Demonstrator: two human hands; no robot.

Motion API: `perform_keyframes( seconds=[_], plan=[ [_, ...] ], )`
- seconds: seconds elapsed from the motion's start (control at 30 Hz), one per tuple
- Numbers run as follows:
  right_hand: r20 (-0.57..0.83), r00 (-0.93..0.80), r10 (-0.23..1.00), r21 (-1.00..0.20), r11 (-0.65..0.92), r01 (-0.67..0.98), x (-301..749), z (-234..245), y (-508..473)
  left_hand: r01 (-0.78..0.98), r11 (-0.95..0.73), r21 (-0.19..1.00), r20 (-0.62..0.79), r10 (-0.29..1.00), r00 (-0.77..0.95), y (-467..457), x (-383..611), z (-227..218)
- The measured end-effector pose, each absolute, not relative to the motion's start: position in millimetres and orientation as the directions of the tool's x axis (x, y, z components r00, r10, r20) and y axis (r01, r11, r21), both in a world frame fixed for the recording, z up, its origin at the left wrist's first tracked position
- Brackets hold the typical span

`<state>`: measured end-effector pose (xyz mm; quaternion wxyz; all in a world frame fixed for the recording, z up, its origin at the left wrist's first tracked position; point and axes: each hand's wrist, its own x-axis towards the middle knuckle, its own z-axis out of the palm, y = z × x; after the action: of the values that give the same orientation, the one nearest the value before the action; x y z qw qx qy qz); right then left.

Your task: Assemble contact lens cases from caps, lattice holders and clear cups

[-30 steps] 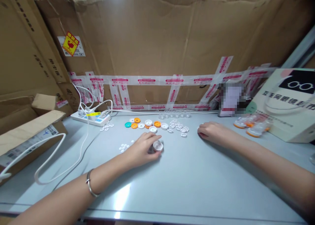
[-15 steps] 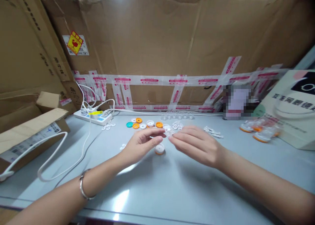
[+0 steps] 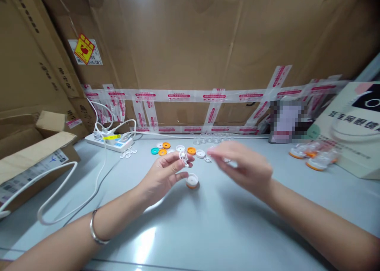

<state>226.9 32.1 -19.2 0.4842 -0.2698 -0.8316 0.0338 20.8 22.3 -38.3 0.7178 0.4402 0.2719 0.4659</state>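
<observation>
The left hand is raised a little above the grey table, and its thumb and first fingers are pinched together on a small white piece, which stands out above the fingertips. The other fingers of this hand are curled in under it. Just below and to the right of this hand, a round cap, white on top with an orange edge, lies flat on the table and no hand touches it. The right hand is in the air close to the left one, with its fingers stretched toward the white piece. This hand is blurred, so I cannot tell if its fingers are closed on something or only near each other. Behind the hands, a short row of flat rings in teal, orange and white lies on the table, and a few clear cups stand further back near the cardboard wall. At the left there is a white power strip with a white cable which runs over the table beside an open carton. At the right, a printed paper bag stands, with some clear and orange pieces just in front of it. A thin bracelet is on the left wrist.
</observation>
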Motion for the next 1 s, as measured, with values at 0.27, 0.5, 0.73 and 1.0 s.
perform_keyframes(
  seconds=[0.27, 0.5, 0.73, 1.0],
  plan=[
    [0.236, -0.518, 0.822, -0.374, 0.569, 0.733, 250.1, -56.8, 84.7, -0.474, 0.214, 0.854, 0.006, 0.908, 0.419, 27.0, 12.4, -32.2],
    [0.215, -0.488, 0.846, -0.339, 0.533, 0.775, 245.3, -66.7, 82.8, -0.435, 0.225, 0.872, -0.022, 0.905, 0.424, 27.4, 11.7, -34.5],
    [0.011, -0.357, 0.934, -0.895, 0.168, 0.413, 241.6, -42.4, 68.5, -0.339, 0.228, 0.913, -0.1, 0.929, 0.357, 26.9, 13.8, -38.1],
    [-0.035, -0.467, 0.883, -0.998, -0.01, 0.057, 217.2, -20.9, 33.8, -0.253, 0.182, 0.95, -0.076, 0.922, 0.381, 22.9, 21.9, -46.1]
  ],
)
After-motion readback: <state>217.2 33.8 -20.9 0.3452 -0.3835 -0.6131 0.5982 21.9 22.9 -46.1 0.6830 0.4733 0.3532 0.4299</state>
